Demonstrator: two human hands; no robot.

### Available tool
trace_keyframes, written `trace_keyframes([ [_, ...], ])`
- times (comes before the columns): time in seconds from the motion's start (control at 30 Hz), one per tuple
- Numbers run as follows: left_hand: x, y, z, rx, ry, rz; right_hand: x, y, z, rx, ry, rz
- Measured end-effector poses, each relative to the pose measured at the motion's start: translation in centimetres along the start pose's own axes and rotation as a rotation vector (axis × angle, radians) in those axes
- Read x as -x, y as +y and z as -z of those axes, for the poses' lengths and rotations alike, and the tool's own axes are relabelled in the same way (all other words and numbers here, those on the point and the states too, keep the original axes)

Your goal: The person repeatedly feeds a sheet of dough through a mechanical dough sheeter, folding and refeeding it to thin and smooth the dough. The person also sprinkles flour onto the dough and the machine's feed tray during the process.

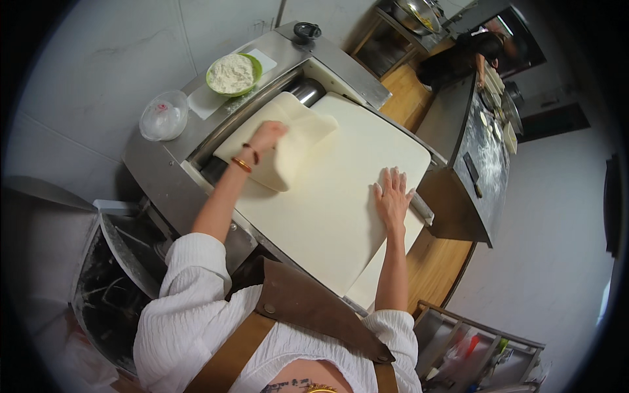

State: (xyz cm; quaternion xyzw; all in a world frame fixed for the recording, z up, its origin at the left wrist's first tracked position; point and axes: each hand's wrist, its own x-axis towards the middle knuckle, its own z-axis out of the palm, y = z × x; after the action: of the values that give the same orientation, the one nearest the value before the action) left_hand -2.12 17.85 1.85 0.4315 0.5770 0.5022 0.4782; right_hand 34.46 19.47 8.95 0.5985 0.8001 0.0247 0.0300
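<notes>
A wide, smooth sheet of pale dough (324,206) lies across the bed of a steel dough sheeter (169,189). At its far left the sheet is folded back in a raised, uneven flap near the metal roller (307,91). My left hand (268,136), blurred, has its fingers curled on this flap and appears to grip it. Toward the sheet's right edge, my right hand (393,201) rests palm down with fingers spread, holding nothing. Flour whitens its fingertips.
On the sheeter's top stand a green bowl of flour (232,73), a clear plastic tub (164,117) and a black object (307,32). A mixer-like floured bowl (118,260) sits at left. Rightward, another person (462,61) leans over a floured worktable (484,162) with a knife (472,174).
</notes>
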Motion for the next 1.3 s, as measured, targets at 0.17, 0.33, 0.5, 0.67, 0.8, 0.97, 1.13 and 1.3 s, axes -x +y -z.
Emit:
trace_keyframes([
  [0.17, -1.5, -2.0, 3.4, -0.696, 0.190, -0.041, 0.6, -0.1, 0.3, 0.011, 0.010, -0.008],
  [0.33, 0.1, -3.7, -4.7, -1.102, 0.103, -0.095, 1.4, -0.6, 0.4, 0.027, -0.010, 0.018],
  [0.5, 2.2, -1.4, -8.4, -1.016, 0.005, -0.054, 2.9, -2.4, 0.6, 0.048, -0.056, 0.127],
  [0.67, 4.1, 0.3, -12.2, -0.867, -0.088, -0.095, 3.8, -3.9, -0.3, 0.048, -0.110, 0.144],
  [0.8, 6.1, 2.6, -14.3, -0.568, -0.285, -0.148, 3.5, -6.2, -1.3, -0.156, -0.145, 0.186],
  [0.97, 8.0, 6.2, -11.7, 0.845, -0.440, 0.185, 1.6, -11.4, 0.9, -1.189, -0.058, 0.052],
  [1.13, 5.7, 3.8, -4.1, 0.797, -0.425, 0.188, 0.1, -14.6, 3.3, -1.397, -0.236, 0.200],
  [1.3, 3.8, -3.2, -2.9, -0.878, -0.228, 0.021, 1.3, -14.7, 1.1, -0.207, -0.109, 0.338],
])
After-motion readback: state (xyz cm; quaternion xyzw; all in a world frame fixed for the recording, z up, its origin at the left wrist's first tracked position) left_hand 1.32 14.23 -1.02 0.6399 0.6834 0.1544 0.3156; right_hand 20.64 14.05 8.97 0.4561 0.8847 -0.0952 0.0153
